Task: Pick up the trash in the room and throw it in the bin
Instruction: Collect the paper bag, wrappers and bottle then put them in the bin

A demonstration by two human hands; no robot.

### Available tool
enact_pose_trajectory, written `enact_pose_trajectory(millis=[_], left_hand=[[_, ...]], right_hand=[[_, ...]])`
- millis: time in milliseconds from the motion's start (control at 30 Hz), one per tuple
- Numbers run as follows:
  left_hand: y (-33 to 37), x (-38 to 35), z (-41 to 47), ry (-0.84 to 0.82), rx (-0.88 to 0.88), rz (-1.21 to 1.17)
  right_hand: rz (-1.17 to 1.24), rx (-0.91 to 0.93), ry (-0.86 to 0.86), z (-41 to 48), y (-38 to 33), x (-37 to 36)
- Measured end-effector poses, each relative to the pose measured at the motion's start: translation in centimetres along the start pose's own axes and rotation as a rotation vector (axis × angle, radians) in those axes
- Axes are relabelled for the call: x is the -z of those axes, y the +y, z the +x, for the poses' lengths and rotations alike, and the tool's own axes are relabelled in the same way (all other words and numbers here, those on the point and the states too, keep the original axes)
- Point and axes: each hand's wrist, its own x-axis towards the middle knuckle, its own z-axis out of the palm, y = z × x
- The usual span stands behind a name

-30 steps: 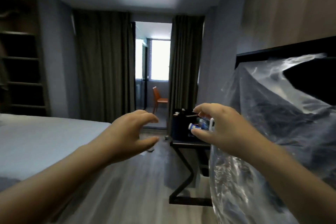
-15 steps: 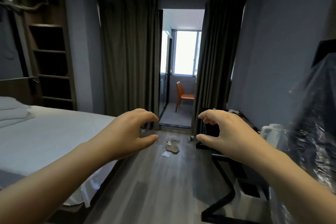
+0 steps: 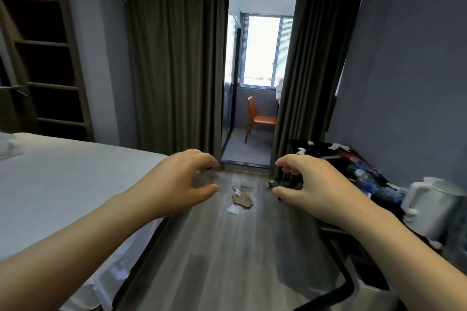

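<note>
L hand [image 3: 180, 184], R hand [image 3: 314, 190] empty, fingers loose; 4 trash bits [image 3: 243, 200] on floor [image 3: 227, 260]

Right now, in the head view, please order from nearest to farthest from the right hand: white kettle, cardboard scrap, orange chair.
1. White kettle, on the desk at right.
2. Cardboard scrap, on the floor ahead.
3. Orange chair, beyond the curtains.

You see: left hand [image 3: 177, 184] plus right hand [image 3: 318, 189], 2 hands. Curtains [image 3: 174, 58]: 2. Bed [image 3: 63, 184]: 1. Orange chair [image 3: 257, 118]: 1. White kettle [image 3: 429, 204]: 1. Cardboard piece [image 3: 243, 200] on floor [image 3: 227, 260]: 1. Plastic bottles [image 3: 364, 177] on desk [image 3: 324, 150]: at least 2, exact count unclear.
</note>
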Motion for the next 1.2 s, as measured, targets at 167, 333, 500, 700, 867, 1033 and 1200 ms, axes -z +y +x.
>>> enact_pose_trajectory(millis=[167, 333, 500, 700, 867, 1033, 1200], left_hand=[[-4.4, -2.1, 9.0, -0.032, 0.045, 0.036], [-8.9, -4.7, 16.5, -0.035, 0.079, 0.052], [-14.6, -8.3, 22.2, -0.065, 0.13, 0.037], [-22.3, -12.7, 30.4, -0.082, 0.116, 0.001], [-29.5, -14.9, 38.3, -0.085, 0.106, -0.062], [-36.5, -18.1, 45.8, -0.139, 0.111, -0.098], [-40.7, -22.1, 53.0, -0.205, 0.116, -0.127]], right_hand=[[0.064, 0.003, -0.001, 9.7, 4.4, -2.7], [0.068, 0.024, -0.017, 18.6, 8.1, -5.2], [0.066, 0.025, -0.066, 26.1, 10.9, -8.9], [0.061, -0.002, -0.083, 36.0, 13.5, -13.9], [0.071, -0.045, -0.11, 45.7, 14.8, -17.7], [0.086, -0.104, -0.157, 53.9, 16.9, -21.9], [0.115, -0.168, -0.235, 61.0, 20.5, -25.2]])
